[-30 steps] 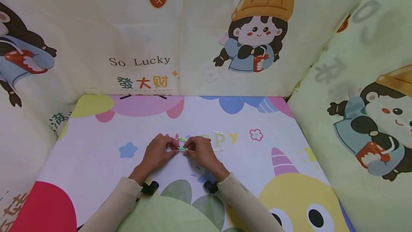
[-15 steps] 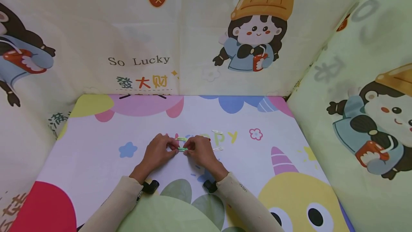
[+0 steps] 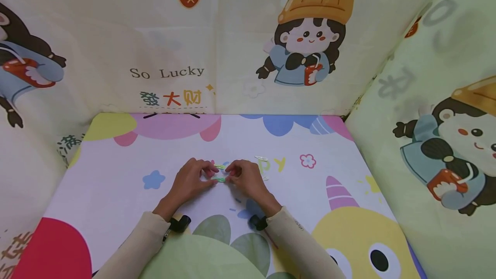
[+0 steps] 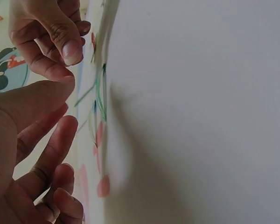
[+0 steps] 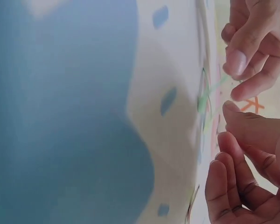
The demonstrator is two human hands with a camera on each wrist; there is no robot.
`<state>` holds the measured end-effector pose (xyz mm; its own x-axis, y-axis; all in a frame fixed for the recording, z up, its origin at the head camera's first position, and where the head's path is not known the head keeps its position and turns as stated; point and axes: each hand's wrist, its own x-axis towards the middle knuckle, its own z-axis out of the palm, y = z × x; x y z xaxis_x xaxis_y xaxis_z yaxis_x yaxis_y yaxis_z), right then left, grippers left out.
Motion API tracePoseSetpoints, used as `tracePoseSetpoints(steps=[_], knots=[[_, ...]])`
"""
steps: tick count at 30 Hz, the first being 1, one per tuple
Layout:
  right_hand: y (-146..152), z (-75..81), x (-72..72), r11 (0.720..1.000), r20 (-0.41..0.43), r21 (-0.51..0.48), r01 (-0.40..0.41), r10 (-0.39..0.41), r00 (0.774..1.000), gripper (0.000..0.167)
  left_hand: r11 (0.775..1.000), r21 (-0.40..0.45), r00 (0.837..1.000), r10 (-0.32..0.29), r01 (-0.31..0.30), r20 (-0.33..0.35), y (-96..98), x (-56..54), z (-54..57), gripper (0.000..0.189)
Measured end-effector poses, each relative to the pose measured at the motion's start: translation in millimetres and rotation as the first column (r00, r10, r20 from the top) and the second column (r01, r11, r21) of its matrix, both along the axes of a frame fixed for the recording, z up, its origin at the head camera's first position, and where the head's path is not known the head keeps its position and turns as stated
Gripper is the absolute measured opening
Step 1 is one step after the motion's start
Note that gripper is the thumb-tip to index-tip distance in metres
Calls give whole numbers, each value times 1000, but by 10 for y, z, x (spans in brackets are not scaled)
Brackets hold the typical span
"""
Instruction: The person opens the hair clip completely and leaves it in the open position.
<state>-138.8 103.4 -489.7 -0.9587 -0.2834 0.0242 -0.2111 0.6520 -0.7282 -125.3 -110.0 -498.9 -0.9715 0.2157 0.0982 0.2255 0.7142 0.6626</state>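
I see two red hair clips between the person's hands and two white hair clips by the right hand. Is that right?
Not quite: the nearer hair clip and farther hair clip between the left hand and right hand are green, not red, as the head view shows. The two white hair clips are by the right hand.

Both hands have released their pinch on the green hair clip [image 3: 221, 180], now lying between them. The left hand [image 3: 191, 178] has parted thumb and index finger; so has the right hand [image 3: 246, 178], which has shifted right, covering more of the nearer white hair clip [image 3: 265, 178].
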Motion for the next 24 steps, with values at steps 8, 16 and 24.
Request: tracePoseSetpoints(steps=[8,16,24], knots=[[163,17,-51,996,-12,-32,81,-81,997,15,998,61,1000,9,-9,7,94,-52,83,24],[326,16,-105,991,-42,-49,122,-124,991,17,996,90,1000,18,-18,-3,225,-123,85,22],[445,47,-132,987,-76,-40,156,-159,984,15,996,85,999,29,-28,-16,371,-176,127,19]])
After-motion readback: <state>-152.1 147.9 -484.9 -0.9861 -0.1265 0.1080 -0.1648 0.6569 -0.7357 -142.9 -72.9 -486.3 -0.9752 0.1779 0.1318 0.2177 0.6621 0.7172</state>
